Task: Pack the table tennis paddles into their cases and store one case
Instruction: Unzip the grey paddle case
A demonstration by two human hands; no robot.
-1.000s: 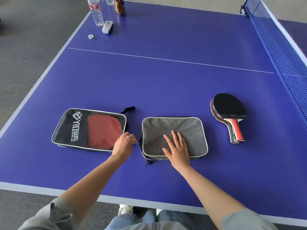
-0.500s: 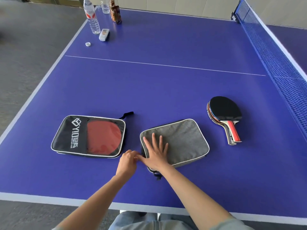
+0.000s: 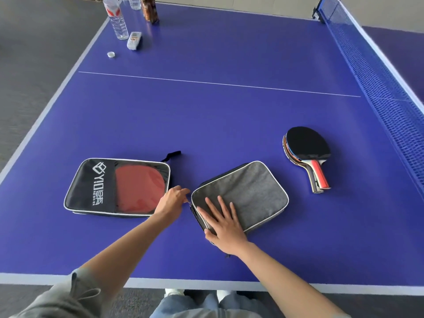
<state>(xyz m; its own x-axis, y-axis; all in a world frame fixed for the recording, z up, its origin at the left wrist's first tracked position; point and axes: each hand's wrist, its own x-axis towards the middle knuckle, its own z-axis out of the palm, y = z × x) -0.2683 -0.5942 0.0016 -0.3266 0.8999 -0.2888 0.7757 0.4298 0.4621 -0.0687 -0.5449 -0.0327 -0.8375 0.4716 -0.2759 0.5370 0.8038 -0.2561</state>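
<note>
We see a grey fabric paddle case with pale piping (image 3: 250, 193) lying skewed on the blue table tennis table (image 3: 218, 115), its near corner toward us. The right hand (image 3: 226, 223) lies flat on that corner, fingers straight and spread wide. The left hand (image 3: 171, 201) sits at the case's 9 o'clock edge, fingers curled and pinching the small zipper pull (image 3: 189, 203). At 9 o'clock from it lies a black case with a clear window (image 3: 117, 188), a red paddle face showing inside. At the grey case's 2 o'clock, well apart, rests a stack of black-faced paddles with red-and-wood handles (image 3: 307, 154). At the table's 11 o'clock corner stand clear plastic bottles (image 3: 117, 21).
</note>
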